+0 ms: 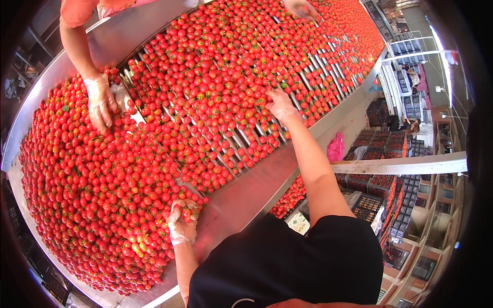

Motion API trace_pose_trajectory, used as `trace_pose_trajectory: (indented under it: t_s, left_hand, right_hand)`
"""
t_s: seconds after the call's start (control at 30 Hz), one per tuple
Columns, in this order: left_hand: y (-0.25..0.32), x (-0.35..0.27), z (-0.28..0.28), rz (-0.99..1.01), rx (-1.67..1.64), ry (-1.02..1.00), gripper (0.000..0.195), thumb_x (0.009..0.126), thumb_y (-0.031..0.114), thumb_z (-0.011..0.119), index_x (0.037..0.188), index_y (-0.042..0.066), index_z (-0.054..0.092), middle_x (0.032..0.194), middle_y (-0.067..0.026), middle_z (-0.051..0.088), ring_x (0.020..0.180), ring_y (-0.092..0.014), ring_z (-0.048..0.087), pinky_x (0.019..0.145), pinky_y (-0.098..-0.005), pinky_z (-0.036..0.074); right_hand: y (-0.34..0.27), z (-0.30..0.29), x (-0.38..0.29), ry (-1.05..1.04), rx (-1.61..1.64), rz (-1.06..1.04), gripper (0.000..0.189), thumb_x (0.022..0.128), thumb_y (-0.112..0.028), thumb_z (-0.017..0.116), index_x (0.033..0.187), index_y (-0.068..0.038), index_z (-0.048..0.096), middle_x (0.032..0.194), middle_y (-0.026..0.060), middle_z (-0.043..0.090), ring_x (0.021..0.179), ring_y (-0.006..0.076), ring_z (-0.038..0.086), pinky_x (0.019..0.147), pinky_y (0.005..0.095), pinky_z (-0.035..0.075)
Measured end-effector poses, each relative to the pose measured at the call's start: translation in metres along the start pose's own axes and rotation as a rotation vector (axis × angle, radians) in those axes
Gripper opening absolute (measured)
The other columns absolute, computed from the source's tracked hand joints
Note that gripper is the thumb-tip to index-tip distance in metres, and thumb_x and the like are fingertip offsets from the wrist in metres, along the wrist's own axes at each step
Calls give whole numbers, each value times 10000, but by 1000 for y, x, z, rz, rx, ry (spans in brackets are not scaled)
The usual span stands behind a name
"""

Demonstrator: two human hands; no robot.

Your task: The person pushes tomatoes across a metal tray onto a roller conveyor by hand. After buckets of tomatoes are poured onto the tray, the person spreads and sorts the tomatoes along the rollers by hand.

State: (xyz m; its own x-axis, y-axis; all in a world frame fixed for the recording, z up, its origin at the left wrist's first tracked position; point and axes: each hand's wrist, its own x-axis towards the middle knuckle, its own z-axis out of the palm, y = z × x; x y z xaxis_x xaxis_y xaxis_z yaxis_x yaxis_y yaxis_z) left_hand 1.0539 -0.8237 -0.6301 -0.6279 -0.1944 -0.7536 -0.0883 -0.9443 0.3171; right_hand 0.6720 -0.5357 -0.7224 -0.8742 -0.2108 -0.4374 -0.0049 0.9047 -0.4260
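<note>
Red cherry tomatoes [104,184], many with green calyxes, lie heaped over the left end of a metal sorting table. Others are spread across a roller conveyor [242,138]. At the table's near edge, my left hand [182,223], in a clear plastic glove, curls palm up around a few cherry tomatoes [187,213]. My right hand [282,106], gloved the same way, reaches over the rollers with its fingertips among the tomatoes beside a greenish one [284,85]. Whether those fingers grip a tomato is hidden.
Across the table, a co-worker's gloved hand [101,102] touches the heap. Another person's hand [302,9] is farther up the conveyor. A metal rim [246,184] borders my side. To the right are a white beam [400,164], a pink bag [336,146] and stacked crates [379,184].
</note>
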Motion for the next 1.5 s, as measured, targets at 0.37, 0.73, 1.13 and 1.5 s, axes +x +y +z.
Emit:
trace_pose_trajectory:
  t_s: [0.37, 0.73, 1.13, 1.5]
  left_hand:
    - [2, -2, -11, -25, 24, -15, 232, 852, 254, 703, 959, 75, 604, 944, -122, 606, 866, -212, 575, 623, -262, 495]
    - [4, -8, -22, -234, -201, -150, 389, 806, 395, 743, 986, 66, 642, 1186, -200, 598, 1179, -350, 536, 759, -462, 578]
    - [-14, 12, 8, -137, -449, 18, 570, 939, 552, 508, 1357, 167, 541, 1439, -171, 485, 1269, -384, 495, 904, -615, 511]
    - [-1, 12, -32, -158, -389, -224, 523, 939, 492, 563, 1317, 132, 540, 1309, -162, 563, 1173, -403, 537, 918, -574, 523]
  right_hand:
    - [-30, 6, 3, -200, -630, -122, 457, 919, -140, 528, 1375, -155, 500, 1274, 176, 605, 1259, 356, 533, 1015, 455, 478]
    - [-35, 22, -34, 155, -190, 10, 314, 845, -179, 619, 1122, -31, 634, 974, 205, 686, 906, 334, 678, 805, 431, 529]
    - [-194, 62, -235, -595, 62, -647, 558, 888, -317, 671, 1402, -187, 498, 855, 139, 659, 848, 332, 670, 706, 454, 539]
    - [-102, 137, -67, -117, -209, -63, 316, 991, -271, 378, 1086, -61, 594, 1112, 258, 632, 1034, 435, 617, 910, 498, 498]
